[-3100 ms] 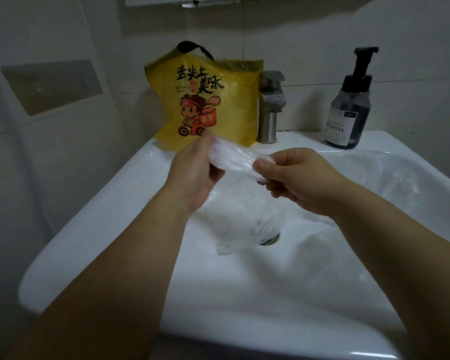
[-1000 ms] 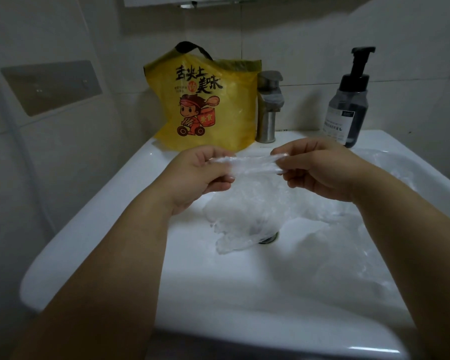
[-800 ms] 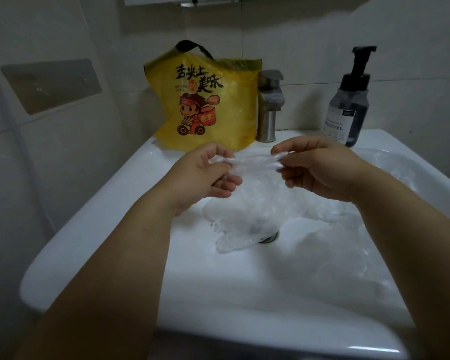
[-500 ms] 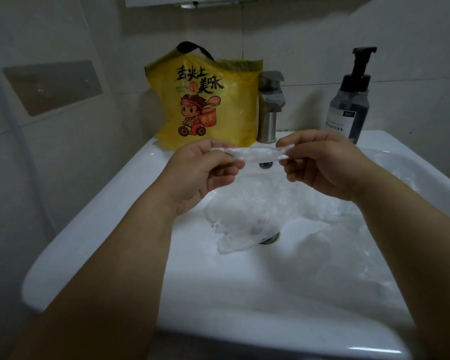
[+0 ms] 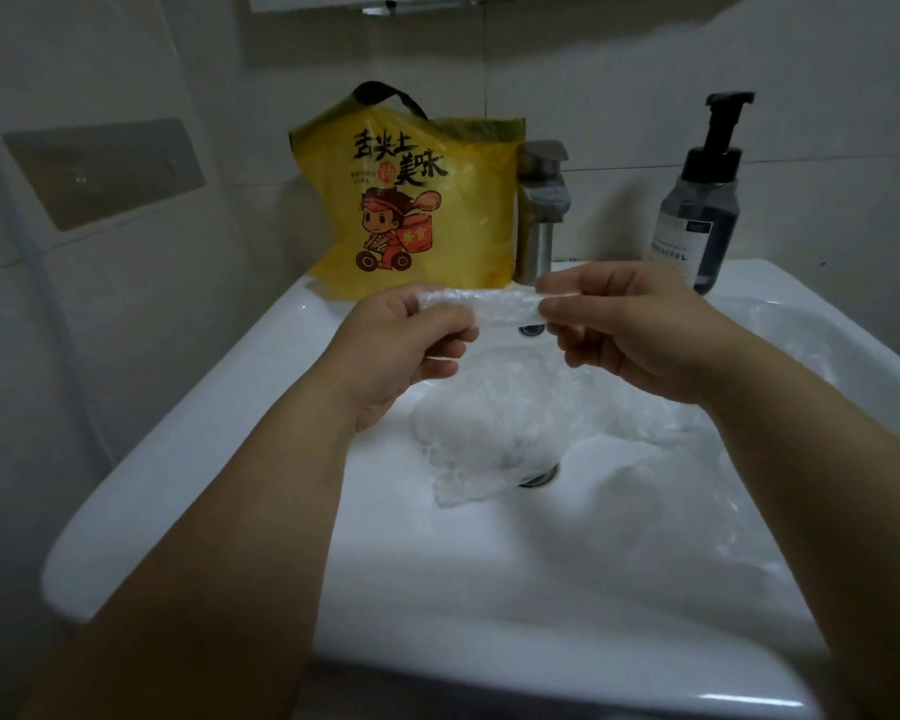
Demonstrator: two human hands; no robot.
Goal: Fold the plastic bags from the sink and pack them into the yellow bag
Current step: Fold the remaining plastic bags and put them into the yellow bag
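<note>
Plastic bag [image 5: 500,306] pinched in left hand [image 5: 396,350] and right hand [image 5: 635,330] fingers [image 5: 567,289]; sink [image 5: 219,407] holds crumpled bags [image 5: 489,433].

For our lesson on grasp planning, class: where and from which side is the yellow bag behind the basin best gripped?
Probably the black handle, taken from above. The yellow bag stands upright on the sink ledge, the loop arches free above its top, and the faucet crowds its right side.

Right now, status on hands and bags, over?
Left hand and right hand pinch folded clear bag above sink. Loose bags lie inside it. Yellow bag behind, nothing blocking.
</note>
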